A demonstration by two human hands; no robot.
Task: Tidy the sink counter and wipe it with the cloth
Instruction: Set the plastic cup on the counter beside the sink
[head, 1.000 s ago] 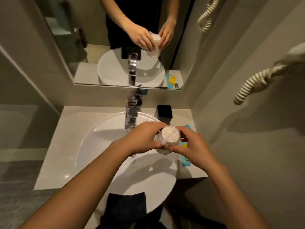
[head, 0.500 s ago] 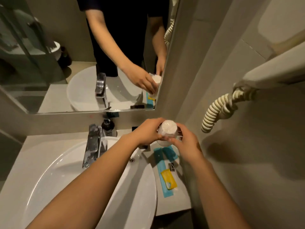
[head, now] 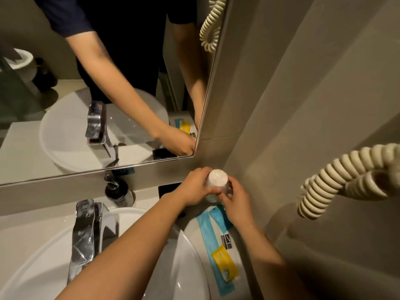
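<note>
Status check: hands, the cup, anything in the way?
Left hand and right hand both gripping the cup. Cup over the counter's back corner. Blue packets lie just below.

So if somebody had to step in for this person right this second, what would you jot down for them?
Left hand and right hand: both closed around the wrapped glass, held at the back right corner of the counter; whether it has touched down cannot be told.
Blue sachets and a yellow one lie on the counter right of the basin. A dark bottle stands behind the tap; a black box sits by the left wrist.
Done: nothing clearly finished.
Left: set the glass down, sort the sachets, wipe. No cloth in view.
</note>
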